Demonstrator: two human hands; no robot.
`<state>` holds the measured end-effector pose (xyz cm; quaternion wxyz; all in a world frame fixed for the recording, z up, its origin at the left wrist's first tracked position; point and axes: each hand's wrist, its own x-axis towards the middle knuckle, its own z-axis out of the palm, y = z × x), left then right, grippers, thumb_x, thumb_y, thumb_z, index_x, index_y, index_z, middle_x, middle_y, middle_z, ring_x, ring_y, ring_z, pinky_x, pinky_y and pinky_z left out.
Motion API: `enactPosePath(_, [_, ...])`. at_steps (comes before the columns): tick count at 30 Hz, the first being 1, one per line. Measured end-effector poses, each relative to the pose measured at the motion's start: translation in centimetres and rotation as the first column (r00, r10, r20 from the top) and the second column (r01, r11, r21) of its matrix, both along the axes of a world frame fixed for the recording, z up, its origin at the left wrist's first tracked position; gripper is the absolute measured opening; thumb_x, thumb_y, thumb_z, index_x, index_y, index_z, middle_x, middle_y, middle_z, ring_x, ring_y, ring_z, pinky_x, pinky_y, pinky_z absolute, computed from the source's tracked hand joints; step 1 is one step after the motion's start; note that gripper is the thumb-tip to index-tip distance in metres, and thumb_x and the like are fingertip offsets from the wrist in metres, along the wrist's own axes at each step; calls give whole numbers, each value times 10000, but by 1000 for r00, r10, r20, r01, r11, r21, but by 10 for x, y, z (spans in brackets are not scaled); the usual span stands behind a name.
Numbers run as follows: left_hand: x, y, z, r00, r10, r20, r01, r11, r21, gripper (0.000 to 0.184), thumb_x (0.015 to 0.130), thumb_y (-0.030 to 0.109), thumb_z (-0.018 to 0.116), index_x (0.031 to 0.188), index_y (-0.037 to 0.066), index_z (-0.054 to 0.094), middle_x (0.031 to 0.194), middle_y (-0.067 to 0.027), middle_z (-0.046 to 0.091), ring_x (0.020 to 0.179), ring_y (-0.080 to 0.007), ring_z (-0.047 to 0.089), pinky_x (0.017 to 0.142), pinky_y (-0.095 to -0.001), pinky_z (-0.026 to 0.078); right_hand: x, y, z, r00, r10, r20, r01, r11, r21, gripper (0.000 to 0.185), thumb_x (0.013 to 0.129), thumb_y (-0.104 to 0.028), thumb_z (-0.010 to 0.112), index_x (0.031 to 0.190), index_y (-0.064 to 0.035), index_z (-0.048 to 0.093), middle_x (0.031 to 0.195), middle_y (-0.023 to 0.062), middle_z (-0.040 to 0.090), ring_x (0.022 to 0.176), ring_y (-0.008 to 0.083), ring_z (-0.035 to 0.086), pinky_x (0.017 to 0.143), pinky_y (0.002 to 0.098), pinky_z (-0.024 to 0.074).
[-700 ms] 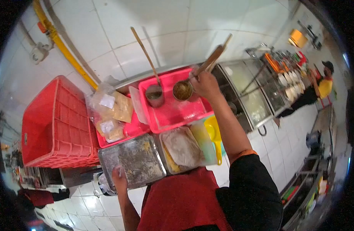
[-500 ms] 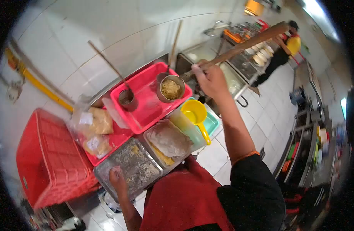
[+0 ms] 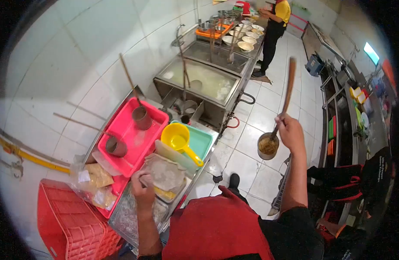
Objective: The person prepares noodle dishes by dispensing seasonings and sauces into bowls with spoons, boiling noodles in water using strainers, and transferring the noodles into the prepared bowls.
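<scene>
My right hand (image 3: 290,132) grips the long wooden handle of a metal noodle strainer (image 3: 265,151), a deep cup with yellowish noodles (image 3: 268,144) in it. It hangs over the tiled floor, right of the counter. My left hand (image 3: 143,193) has its fingers curled in, above a floury metal tray (image 3: 123,216) and beside a container with a wrinkled sheet (image 3: 165,171) and yellow noodles under it. Whether the fingers hold anything is hidden. Beyond, a pink tub (image 3: 132,149) carries two more cup strainers, one near (image 3: 116,147) and one far (image 3: 141,118).
A yellow dipper (image 3: 175,136) sits on a turquoise tray (image 3: 200,141). Past it is a vat of cloudy liquid (image 3: 199,84). Several bowls (image 3: 247,39) stand near a person in yellow and black (image 3: 275,37). A red crate (image 3: 69,216) is at left, shelving (image 3: 338,121) at right.
My right hand has swung right and down from above the vat side, bringing the noodle-filled strainer out of the pink tub. My left hand has shifted toward the covered container. The view has turned.
</scene>
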<state>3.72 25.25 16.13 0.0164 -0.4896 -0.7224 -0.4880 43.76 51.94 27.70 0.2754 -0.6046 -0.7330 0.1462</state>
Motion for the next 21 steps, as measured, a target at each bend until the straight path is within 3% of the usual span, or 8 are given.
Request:
enactPosePath(4, [87,107,19,969,-233,-87,239,969,59,296,833,130,660,1067,12,524,961,-119,610,934,-276,589,895,-365,447,43,51,-51,984,177,15,-174,979,-105,135,830,-102,522,895,-57,632,845,207,635,827,384,613,728,453,481])
enactPosePath(6, [140,159,32,904,-397,157,403,915,-4,496,748,149,747,1154,9,499,1063,-125,589,1027,-291,564,950,-365,421,52,79,-77,926,376,-45,-378,919,-110,169,828,-89,508,947,-72,627,924,201,635,886,391,601,777,455,476])
enactPosePath(11, [260,296,95,649,-722,240,748,662,-32,841,745,227,745,1411,13,277,1449,-162,312,1370,-265,281,1116,-381,247,31,135,-94,810,586,-32,-574,780,-250,211,804,-97,534,1003,-77,604,991,179,636,940,371,601,829,443,476])
enactPosePath(14, [276,368,51,571,-819,59,812,574,102,355,777,234,701,1032,13,591,1012,-217,602,981,-347,588,873,-387,458,17,171,-127,637,735,-234,-729,672,129,268,798,-110,546,1061,-64,571,1021,181,628,975,363,603,865,419,469])
enactPosePath(16, [285,397,43,670,-739,68,736,673,68,242,807,220,648,908,13,574,858,-186,587,830,-337,586,752,-381,464,10,196,-140,604,796,-38,-796,602,-53,357,811,-138,577,1158,-75,518,1031,172,620,984,356,599,850,388,469])
enactPosePath(18, [277,428,30,760,-648,62,648,762,20,203,836,206,594,784,13,557,704,-155,572,680,-327,584,631,-376,470,3,204,-176,291,559,-777,-868,496,31,363,833,-176,598,1166,-67,503,1001,172,612,942,359,599,791,379,476])
enactPosePath(19, [264,442,17,830,-556,42,547,827,129,215,858,212,551,764,20,528,660,-128,528,621,-296,550,573,-371,438,21,204,-164,583,628,-516,-768,633,-98,263,858,-187,593,1067,-43,524,970,186,600,888,367,589,749,387,471])
enactPosePath(21, [233,461,21,918,-386,90,364,911,193,233,891,204,491,734,32,488,614,-82,463,560,-228,491,511,-358,387,51,218,-198,643,568,-514,-742,630,-231,201,857,-131,621,984,2,539,938,185,605,869,339,592,774,394,482])
